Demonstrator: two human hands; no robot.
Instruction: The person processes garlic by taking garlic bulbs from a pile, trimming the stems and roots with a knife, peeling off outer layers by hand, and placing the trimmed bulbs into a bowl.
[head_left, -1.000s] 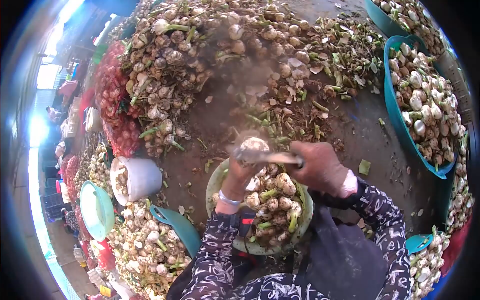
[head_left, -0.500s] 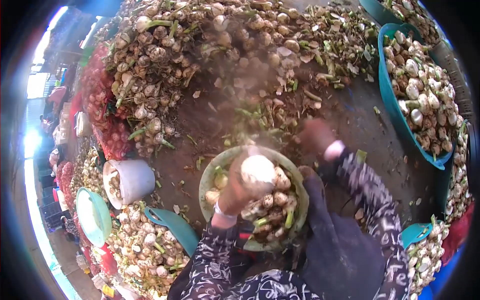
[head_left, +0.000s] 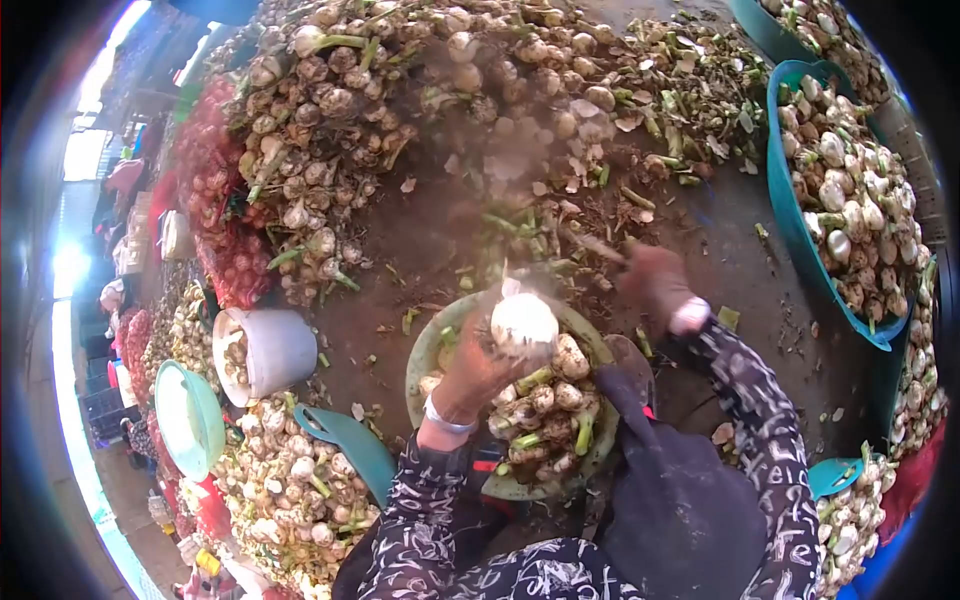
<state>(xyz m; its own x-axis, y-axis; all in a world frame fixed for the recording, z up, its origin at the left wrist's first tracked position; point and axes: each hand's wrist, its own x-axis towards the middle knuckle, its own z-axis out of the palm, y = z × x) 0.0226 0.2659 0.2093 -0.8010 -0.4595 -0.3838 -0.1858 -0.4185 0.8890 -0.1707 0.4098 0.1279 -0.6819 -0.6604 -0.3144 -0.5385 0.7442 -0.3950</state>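
My left hand (head_left: 472,368) is closed around a garlic bulb (head_left: 523,326), its white, brightly lit side facing up. It is held over a pale green tub (head_left: 420,345) that contains several garlic bulbs (head_left: 545,400) with green stem stubs. To the right, my right hand (head_left: 657,284) grips a knife (head_left: 600,248), whose blade points left toward the pile; the blade is slightly blurred and the handle is hidden in my fingers. The knife and the held bulb are apart.
A large heap of garlic (head_left: 330,110) covers the far left, with cut stems (head_left: 690,90) beside it. A teal tub of bulbs (head_left: 775,180) stands right. Left are a white bucket (head_left: 285,350), a red net sack (head_left: 215,190) and another garlic pile (head_left: 290,480).
My right hand has moved slightly right and down, and the knife shows more clearly. The left hand still holds the bulb over the tub. The whole view has shifted slightly.
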